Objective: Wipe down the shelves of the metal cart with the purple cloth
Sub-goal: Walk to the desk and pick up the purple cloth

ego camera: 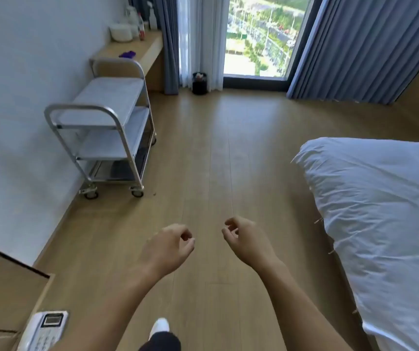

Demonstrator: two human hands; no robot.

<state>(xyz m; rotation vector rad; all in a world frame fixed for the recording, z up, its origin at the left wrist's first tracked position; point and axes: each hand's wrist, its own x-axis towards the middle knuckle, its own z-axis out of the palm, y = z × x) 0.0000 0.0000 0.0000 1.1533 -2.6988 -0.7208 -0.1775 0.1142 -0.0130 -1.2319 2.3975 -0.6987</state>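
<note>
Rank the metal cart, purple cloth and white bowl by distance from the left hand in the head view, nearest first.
From the left hand:
1. metal cart, ahead and to the left, by the wall.
2. purple cloth, on the wooden ledge just beyond the cart.
3. white bowl, further back on the same ledge.

1 head-worn view looks forward and down from standing height over the floor [203, 153].

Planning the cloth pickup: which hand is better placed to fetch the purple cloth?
Left, probably. The purple cloth lies on the wooden ledge beyond the metal cart, along the left wall. The left hand is on that side; the right hand, equally empty, is farther across.
</note>
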